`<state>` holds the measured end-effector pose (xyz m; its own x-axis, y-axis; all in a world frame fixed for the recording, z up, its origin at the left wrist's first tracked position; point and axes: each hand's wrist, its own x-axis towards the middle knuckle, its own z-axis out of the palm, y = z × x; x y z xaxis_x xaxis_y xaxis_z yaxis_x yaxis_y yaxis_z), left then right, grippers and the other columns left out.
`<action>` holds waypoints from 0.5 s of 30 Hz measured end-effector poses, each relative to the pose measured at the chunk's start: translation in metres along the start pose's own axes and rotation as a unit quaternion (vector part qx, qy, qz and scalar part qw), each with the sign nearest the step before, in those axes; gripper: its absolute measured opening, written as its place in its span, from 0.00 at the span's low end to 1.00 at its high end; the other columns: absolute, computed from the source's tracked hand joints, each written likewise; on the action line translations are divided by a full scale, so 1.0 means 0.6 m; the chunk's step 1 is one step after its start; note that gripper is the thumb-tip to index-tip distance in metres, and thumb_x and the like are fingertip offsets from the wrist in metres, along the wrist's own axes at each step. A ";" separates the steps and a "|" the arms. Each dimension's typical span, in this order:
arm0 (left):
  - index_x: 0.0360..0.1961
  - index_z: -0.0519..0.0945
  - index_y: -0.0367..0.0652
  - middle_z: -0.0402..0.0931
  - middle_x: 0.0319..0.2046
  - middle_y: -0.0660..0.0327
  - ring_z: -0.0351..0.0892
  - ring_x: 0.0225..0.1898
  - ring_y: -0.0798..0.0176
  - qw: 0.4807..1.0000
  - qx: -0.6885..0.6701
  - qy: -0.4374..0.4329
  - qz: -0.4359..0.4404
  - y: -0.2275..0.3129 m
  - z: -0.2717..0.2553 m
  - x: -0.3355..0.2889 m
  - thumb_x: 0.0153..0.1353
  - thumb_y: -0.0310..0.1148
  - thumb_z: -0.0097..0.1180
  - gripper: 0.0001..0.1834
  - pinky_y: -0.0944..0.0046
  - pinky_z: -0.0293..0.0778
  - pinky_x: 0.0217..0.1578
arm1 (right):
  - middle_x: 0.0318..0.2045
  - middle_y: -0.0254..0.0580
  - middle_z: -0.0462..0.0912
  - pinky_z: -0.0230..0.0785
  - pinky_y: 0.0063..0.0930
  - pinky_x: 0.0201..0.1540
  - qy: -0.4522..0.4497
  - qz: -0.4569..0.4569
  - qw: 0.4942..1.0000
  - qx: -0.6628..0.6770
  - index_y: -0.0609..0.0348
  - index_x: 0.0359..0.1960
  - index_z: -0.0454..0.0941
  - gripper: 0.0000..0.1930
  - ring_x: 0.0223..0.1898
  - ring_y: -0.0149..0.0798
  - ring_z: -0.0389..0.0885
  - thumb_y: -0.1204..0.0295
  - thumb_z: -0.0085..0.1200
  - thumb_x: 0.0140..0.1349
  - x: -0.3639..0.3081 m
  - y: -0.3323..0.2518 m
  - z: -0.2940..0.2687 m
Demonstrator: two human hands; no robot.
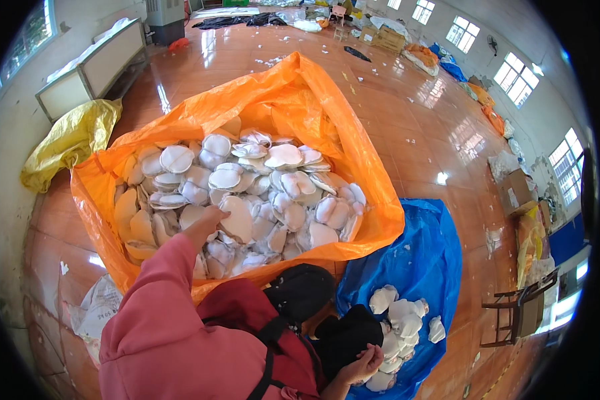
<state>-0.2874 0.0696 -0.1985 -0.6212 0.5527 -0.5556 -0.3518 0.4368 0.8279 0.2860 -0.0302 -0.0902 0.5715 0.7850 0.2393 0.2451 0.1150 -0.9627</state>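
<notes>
My left hand (pixel 211 220) reaches into a large orange bag (pixel 353 153) heaped with white padded fabric pieces. Its fingers are closed on the edge of a flat white oval pad (pixel 237 219) at the near side of the heap. Low on the right, my right hand (pixel 364 366) rests palm up beside my knee, fingers loosely curled and nothing visible in it. Close to it, several rounded white padded pieces (pixel 405 317) lie piled on a spread blue bag (pixel 420 247). My leg and right hand hide part of that pile.
A yellow sack (pixel 73 143) slumps left of the orange bag, with a whitish sack (pixel 97 310) nearer me. Beyond stands a long pale bench-like unit (pixel 93 70). On the right are a wooden chair (pixel 513 313) and a cardboard box (pixel 517 193). White scraps dot the glossy tiled floor (pixel 440 147).
</notes>
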 end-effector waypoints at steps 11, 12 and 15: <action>0.55 0.75 0.48 0.80 0.45 0.60 0.81 0.45 0.57 0.975 -0.214 -0.050 -0.036 0.048 0.068 -0.042 0.57 0.29 0.68 0.24 0.54 0.80 0.41 | 0.33 0.36 0.82 0.60 0.13 0.27 -0.016 0.048 0.998 0.041 0.61 0.43 0.77 0.06 0.26 0.21 0.68 0.76 0.51 0.68 0.006 0.007 -0.003; 0.56 0.74 0.50 0.79 0.46 0.61 0.80 0.47 0.58 0.967 -0.242 -0.069 -0.049 0.058 0.082 -0.057 0.57 0.29 0.68 0.25 0.54 0.79 0.43 | 0.33 0.36 0.82 0.60 0.13 0.27 -0.018 0.060 0.997 0.045 0.61 0.43 0.77 0.06 0.26 0.21 0.69 0.76 0.51 0.68 0.008 0.003 -0.003; 0.51 0.76 0.43 0.80 0.46 0.63 0.80 0.50 0.60 0.943 -0.308 -0.119 -0.046 0.093 0.137 -0.129 0.59 0.28 0.66 0.20 0.53 0.79 0.50 | 0.33 0.36 0.82 0.61 0.14 0.27 -0.026 0.106 0.994 0.028 0.60 0.44 0.77 0.06 0.26 0.22 0.70 0.75 0.52 0.67 0.013 -0.028 0.007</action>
<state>-0.2015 0.1097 -0.1157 -0.4184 0.7083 -0.5686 -0.7828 0.0363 0.6213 0.2831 -0.0237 -0.0726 0.5642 0.8252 0.0249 0.0781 -0.0234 -0.9967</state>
